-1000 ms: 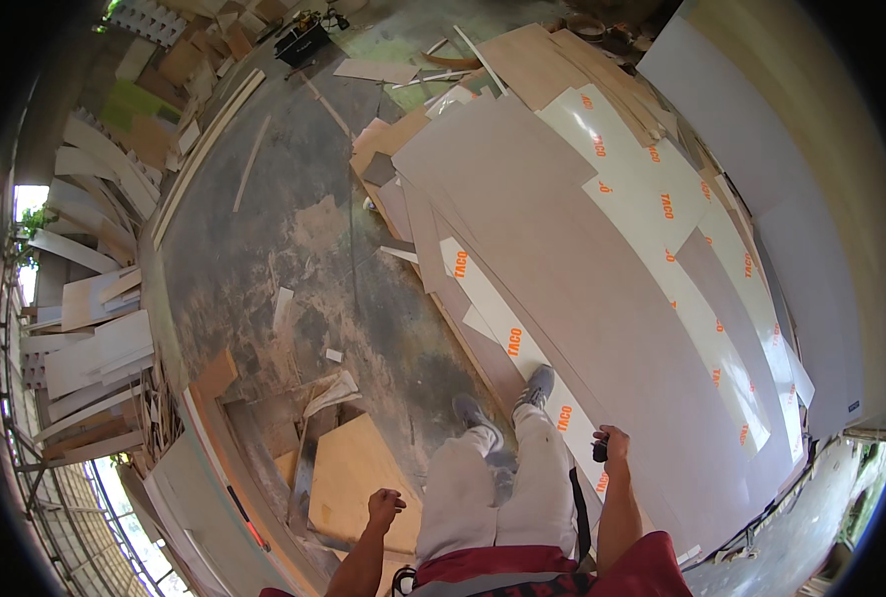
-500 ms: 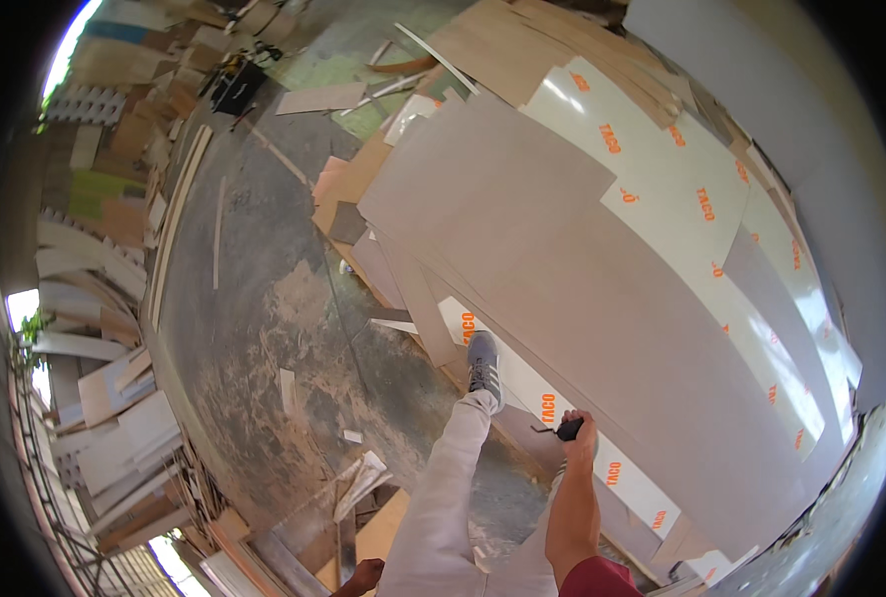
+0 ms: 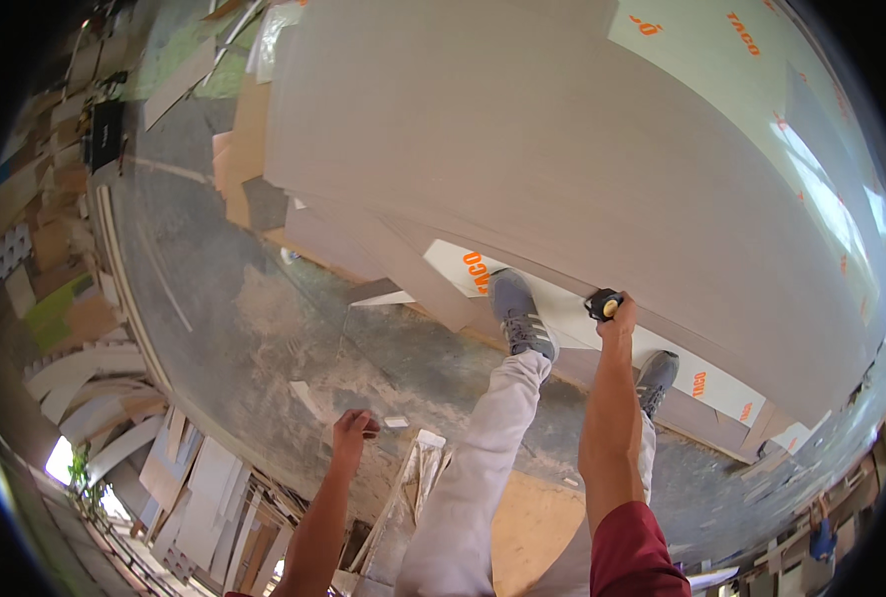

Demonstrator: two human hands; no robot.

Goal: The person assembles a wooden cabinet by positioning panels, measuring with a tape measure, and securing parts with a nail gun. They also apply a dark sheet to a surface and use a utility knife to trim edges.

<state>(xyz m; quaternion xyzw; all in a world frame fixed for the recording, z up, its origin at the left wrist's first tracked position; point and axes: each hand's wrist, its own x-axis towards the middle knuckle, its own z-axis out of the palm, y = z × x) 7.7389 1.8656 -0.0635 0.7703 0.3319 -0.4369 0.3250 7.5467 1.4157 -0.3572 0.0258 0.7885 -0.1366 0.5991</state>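
Note:
My right hand (image 3: 619, 313) is closed round a small black tape measure (image 3: 602, 304) with a yellowish round face. It is over the near edge of a large grey-brown sheet (image 3: 443, 119), just above a white strip with orange print (image 3: 572, 316). Whether the tape measure touches the sheet, I cannot tell. My left hand (image 3: 354, 428) hangs over the dusty floor, its fingers loosely curled with a gap to the thumb and nothing visible in it. Both my shoes, the left shoe (image 3: 522, 308) and the right shoe (image 3: 657, 378), are on or beside the white strip.
Glossy white sheets with orange print (image 3: 701, 60) lie on the far right of the stack. Offcuts and curved boards (image 3: 99, 373) are heaped along the left. A long scrap piece (image 3: 418, 468) and a tan board (image 3: 532, 517) lie by my legs. Another person (image 3: 823, 537) is at the lower right.
My view has shifted, and the sheets fill more of it. My right hand has moved up to the large sheet's edge with the tape measure. My left hand has come further into view.

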